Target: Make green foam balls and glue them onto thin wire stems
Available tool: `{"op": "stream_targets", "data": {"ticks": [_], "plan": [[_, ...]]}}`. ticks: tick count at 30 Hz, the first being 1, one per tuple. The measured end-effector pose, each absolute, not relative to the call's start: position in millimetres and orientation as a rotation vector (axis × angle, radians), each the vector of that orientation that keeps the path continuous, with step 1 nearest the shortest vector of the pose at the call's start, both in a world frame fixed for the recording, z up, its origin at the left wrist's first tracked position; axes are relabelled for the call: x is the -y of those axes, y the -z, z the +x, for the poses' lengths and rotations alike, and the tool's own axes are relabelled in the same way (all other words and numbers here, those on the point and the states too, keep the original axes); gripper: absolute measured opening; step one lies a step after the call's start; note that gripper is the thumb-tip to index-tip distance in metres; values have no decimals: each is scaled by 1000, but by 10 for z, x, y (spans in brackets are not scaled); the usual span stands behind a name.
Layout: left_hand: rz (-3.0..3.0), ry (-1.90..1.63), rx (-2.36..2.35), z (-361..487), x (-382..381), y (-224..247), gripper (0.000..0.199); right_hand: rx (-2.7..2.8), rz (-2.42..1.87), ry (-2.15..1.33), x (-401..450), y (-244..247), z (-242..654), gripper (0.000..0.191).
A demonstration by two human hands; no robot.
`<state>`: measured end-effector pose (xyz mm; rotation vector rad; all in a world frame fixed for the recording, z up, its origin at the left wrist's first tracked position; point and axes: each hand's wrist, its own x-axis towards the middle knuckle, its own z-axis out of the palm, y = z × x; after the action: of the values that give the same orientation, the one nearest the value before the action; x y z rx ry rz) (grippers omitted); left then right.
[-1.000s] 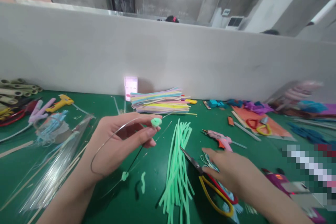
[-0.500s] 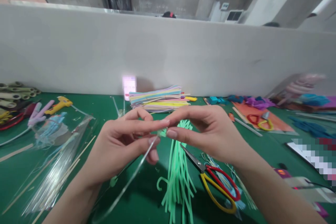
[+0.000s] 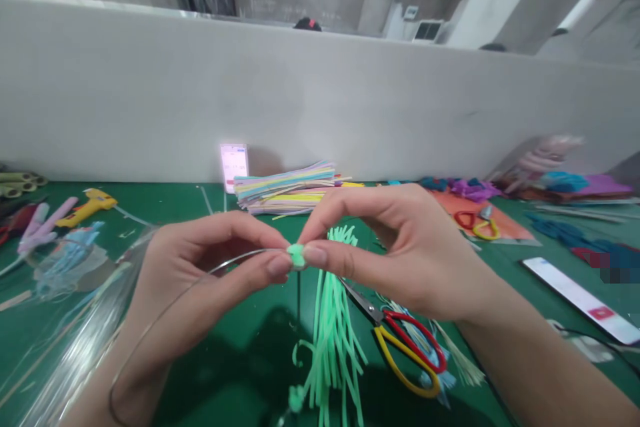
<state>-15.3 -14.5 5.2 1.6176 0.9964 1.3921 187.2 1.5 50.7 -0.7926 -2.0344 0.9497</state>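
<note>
Between the fingertips of both hands sits a small bright-green knot of folded strip (image 3: 296, 255). My left hand (image 3: 195, 280) pinches it from the left with thumb and forefinger; my right hand (image 3: 400, 253) pinches its right side. A thin, shiny wire (image 3: 165, 312) runs from the knot and loops back over my left wrist. Below hangs or lies a second green knot (image 3: 297, 399); which of the two I cannot tell. Just beneath my right hand, a bundle of light-green strips (image 3: 335, 333) spreads over the green table. Scissors with red and yellow handles (image 3: 400, 340) lie against it.
Pastel strips (image 3: 285, 190) are stacked by the white partition (image 3: 300, 100), beside a propped phone (image 3: 234, 163). On the left are a yellow glue gun (image 3: 87, 207) and clear-wrapped rods (image 3: 87, 340). At right lie another phone (image 3: 580, 300) and smaller scissors (image 3: 477, 221).
The left fingers have straightened into a pinch level with the right ones, showing more of the green knot. The wire now arcs over the left wrist. A second green knot appears lower down. The view has shifted right.
</note>
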Motion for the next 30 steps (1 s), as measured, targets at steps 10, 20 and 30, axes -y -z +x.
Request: {"op": "stream_targets", "data": {"ticks": [10,20,30], "plan": [[1606,-1361,-888,-149,58,-46,7,2068,-989,-882,29,-575,1821,10],[1443,-1371,-991,-95,174,-111,6,2070,-1058,-957,49,-615,1782,12],[1334,-1219,-652,-162,-54,50,4,2162,-968,-678,71,-504,1757,12]]}}
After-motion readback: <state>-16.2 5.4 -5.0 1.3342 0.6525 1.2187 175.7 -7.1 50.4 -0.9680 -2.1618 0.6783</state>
